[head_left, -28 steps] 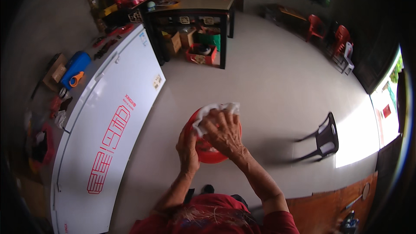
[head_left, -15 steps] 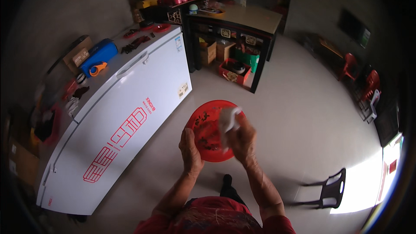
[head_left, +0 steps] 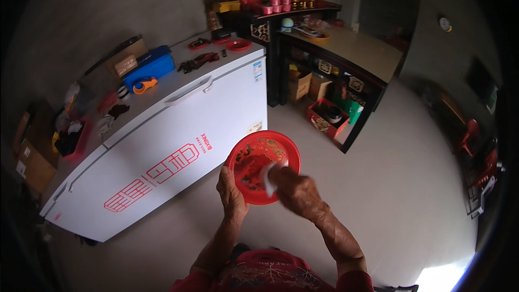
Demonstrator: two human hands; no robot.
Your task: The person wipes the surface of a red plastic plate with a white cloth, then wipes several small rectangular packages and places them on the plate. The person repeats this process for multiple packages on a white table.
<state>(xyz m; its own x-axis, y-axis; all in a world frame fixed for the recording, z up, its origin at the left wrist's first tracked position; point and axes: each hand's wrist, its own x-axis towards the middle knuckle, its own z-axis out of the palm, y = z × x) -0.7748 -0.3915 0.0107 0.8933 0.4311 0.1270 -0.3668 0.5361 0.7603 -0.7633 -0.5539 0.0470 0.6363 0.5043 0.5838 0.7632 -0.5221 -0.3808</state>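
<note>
A round red plate (head_left: 292,154) with a raised rim and a dark and green printed pattern is held up in front of me, tilted so that its inner face shows. My left hand (head_left: 232,192) grips its left edge, the thumb along the rim. Over the plate's lower right inside, my right hand (head_left: 296,188) presses a crumpled white cloth or tissue (head_left: 267,179) to the surface. Blur softens the right fingers, and part of the white piece is hidden beneath them.
A white chest freezer (head_left: 162,146) stands on the left. On its lid are a blue box (head_left: 153,66), an orange tape dispenser (head_left: 144,85) and small red plates (head_left: 238,45). Ahead is a dark-framed table (head_left: 357,48), a red box (head_left: 328,119) beneath it. Red chairs (head_left: 469,136) stand far right.
My view has swung, so the freezer and table sit farther right. The right hand with the white piece has moved down and left across the plate, from its right edge inward.
</note>
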